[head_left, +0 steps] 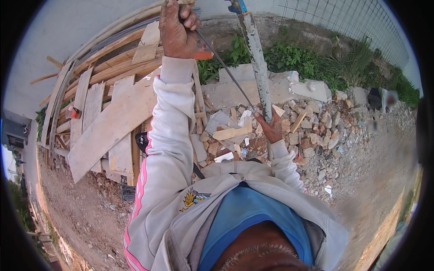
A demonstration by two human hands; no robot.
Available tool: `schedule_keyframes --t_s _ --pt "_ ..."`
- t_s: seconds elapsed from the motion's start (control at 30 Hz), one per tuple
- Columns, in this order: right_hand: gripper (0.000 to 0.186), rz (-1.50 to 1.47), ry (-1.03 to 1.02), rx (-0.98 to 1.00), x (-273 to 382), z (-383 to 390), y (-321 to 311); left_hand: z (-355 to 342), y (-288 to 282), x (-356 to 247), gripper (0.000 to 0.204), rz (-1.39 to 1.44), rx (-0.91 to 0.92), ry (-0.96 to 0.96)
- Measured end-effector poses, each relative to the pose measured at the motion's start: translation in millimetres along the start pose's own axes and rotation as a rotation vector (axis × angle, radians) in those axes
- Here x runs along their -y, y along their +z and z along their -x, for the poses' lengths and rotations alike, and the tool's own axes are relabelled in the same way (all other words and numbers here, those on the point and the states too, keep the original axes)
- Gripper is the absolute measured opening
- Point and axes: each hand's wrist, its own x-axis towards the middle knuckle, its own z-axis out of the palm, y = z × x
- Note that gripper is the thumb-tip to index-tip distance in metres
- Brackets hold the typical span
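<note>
My left hand point(178, 34) is raised at the top, its fingers curled round the upper end of a thin dark metal rod point(227, 69). The rod slants down to the right, and its lower end comes to the thumb of my right hand point(272, 128). That hand is closed round a pale, weathered pole point(258, 63) with flaking paint, which stands almost upright. A blue piece point(238, 6) sits at the pole's top, partly cut off by the picture's edge. Whether the right hand also pinches the rod is hard to make out.
Stacked planks and boards point(108, 126) lie on the left. Broken stones and rubble point(312, 122) spread round the pole's foot, with a loose wood piece point(232, 133) among them. Behind are green weeds point(298, 58), a wall and wire mesh point(348, 22). Gravel ground point(361, 176) lies to the right.
</note>
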Motion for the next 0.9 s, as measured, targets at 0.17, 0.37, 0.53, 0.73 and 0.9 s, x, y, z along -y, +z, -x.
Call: schedule_keyframes --t_s 0.17,0.37,0.53,0.73,0.9 --pt "0.035 -0.047 0.012 -0.045 10.2 -9.1 -3.4 -1.1 43.4 12.7 0.032 -0.487 -0.020 0.349" --pt "0.026 0.192 0.017 -0.168 4.4 -3.7 -11.9 -4.8 38.0 -10.8 0.052 -0.528 0.034 0.019" --pt "0.027 0.051 0.019 -0.074 49.9 -11.3 -18.0 50.9 14.8 -42.6 0.044 -0.963 -0.034 0.496" --pt "0.026 -0.013 0.073 -0.002 76.4 -30.2 -13.9 154.4 -5.5 16.9 0.053 -0.557 -0.141 -0.036" --pt "0.025 -0.011 0.124 0.051 72.8 -36.6 -14.2 184.0 -21.9 48.4 0.041 -0.133 -0.108 -0.451"
